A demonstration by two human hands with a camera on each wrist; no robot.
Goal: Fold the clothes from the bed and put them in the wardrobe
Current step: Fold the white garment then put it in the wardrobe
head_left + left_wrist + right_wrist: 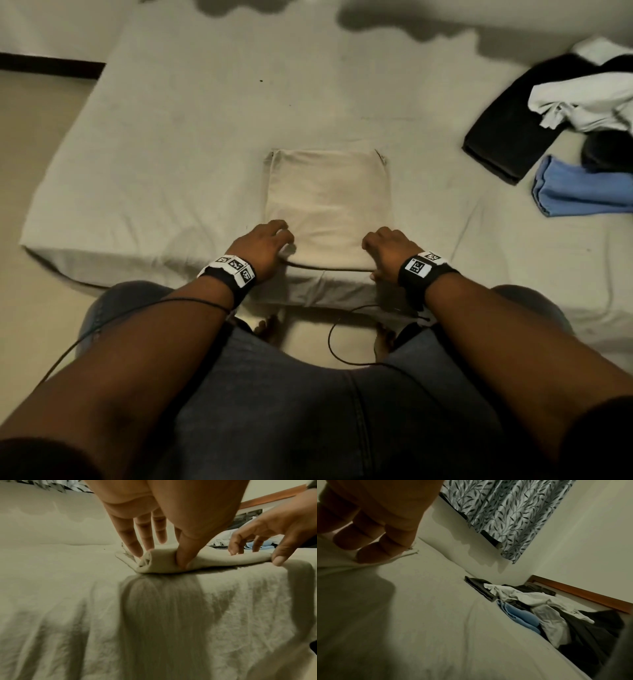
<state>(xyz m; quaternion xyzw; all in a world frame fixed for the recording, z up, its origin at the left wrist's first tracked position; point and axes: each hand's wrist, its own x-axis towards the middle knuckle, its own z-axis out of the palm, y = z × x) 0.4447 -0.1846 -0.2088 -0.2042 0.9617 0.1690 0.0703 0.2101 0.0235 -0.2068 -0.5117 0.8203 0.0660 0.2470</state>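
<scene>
Beige garment [327, 205], folded into a flat rectangle, lies at the near edge of the bed [171, 137], midway along that edge, its near hem level with the drop of the sheet.

Left hand [263, 245]: on the garment's near-left corner. The left wrist view shows the thumb [184, 555] pressed into the front fold and the fingers [135, 543] set behind it, so the corner is pinched between them.

Right hand [387, 246]: on the near-right corner. Thumb at the hem, fingers curled onto the top layer; the corner is held between them.

Pile [561, 113], far-right part of the bed, well apart from the beige piece:
- black piece [503, 137], looks roughly folded, lying flat;
- white piece [582, 102], crumpled, on top of the black;
- blue piece [582, 192], loosely folded, nearest the front edge;
- more dark cloth [583, 628] beyond these, unsorted.

Wardrobe: not in view.

Progress, as judged: early. One garment appears folded or one fold short of it; with both near corners held, the step in hand is probably a last fold away from the edge, or a lift. Left to do: finish and carry this piece, then fold and put away the whole pile. Nothing can be seen stored yet.

Other: patterned curtain [505, 513] on the wall behind the bed.
</scene>
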